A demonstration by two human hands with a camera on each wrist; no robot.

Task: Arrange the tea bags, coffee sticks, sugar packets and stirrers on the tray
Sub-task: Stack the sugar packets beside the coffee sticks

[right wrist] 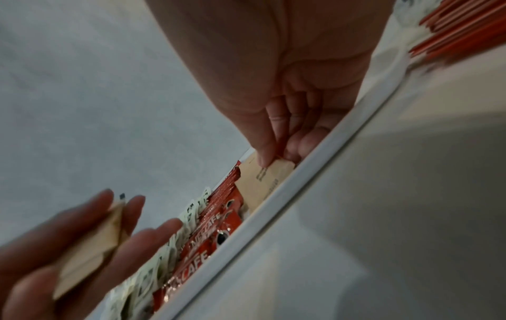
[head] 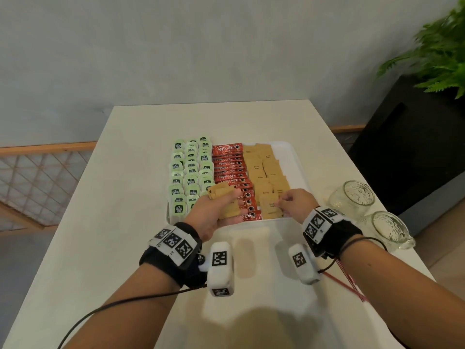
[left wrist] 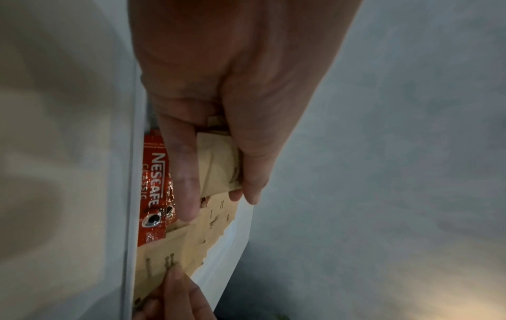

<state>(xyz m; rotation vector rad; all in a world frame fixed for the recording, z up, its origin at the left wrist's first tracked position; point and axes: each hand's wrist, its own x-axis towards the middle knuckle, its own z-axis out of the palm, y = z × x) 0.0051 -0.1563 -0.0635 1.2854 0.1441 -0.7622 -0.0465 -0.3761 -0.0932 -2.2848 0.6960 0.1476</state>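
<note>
A white tray [head: 297, 157] on the table holds three bands: green tea bags [head: 191, 167] on the left, red coffee sticks [head: 230, 170] in the middle, brown sugar packets [head: 266, 170] on the right. My left hand [head: 221, 205] hovers over the tray's near edge and grips a small stack of brown sugar packets [head: 220, 191] between thumb and fingers [left wrist: 219, 160]. My right hand [head: 292, 200] pinches one brown sugar packet [head: 270, 207] by its right edge, low at the tray's near right; the pinch on that packet [right wrist: 269, 173] shows in the right wrist view.
Two empty glass mugs [head: 352, 195] [head: 388, 229] stand right of the tray near the table's edge. Red stirrers [head: 352, 288] lie on the table under my right forearm. A dark planter [head: 412, 137] with a fern stands beyond the table's right side.
</note>
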